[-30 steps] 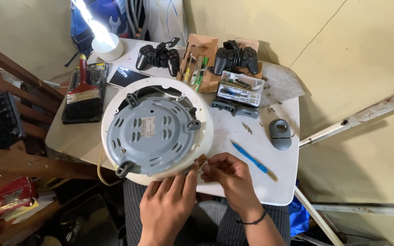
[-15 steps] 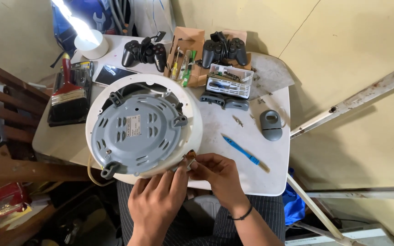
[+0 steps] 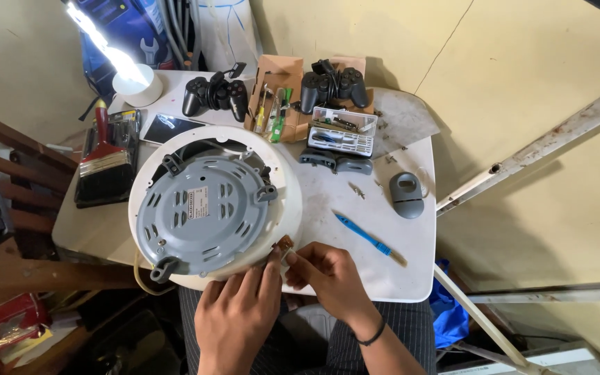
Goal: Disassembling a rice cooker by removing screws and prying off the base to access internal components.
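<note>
**Small part worked at the rim of the round appliance**

Nearest: left hand [image 3: 234,316] and right hand [image 3: 324,274], fingertips pinched together on a small brown part [image 3: 283,244] at five o'clock on the round white-and-grey appliance [image 3: 210,208], lying base-up. Step looks like fitting or freeing that piece; the next move would call for steady fine fingerwork. Blue tool [image 3: 362,236] at three o'clock. Farther: white counter [image 3: 397,271], paintbrush [image 3: 102,160], two game controllers [image 3: 217,94], bit case [image 3: 342,132]. Yellow walls.

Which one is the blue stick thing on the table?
Find the big round white and grey appliance on the white table. Right of it, past the right hand, lies a thin blue tool. It is the only bright blue thing lying there.
</note>
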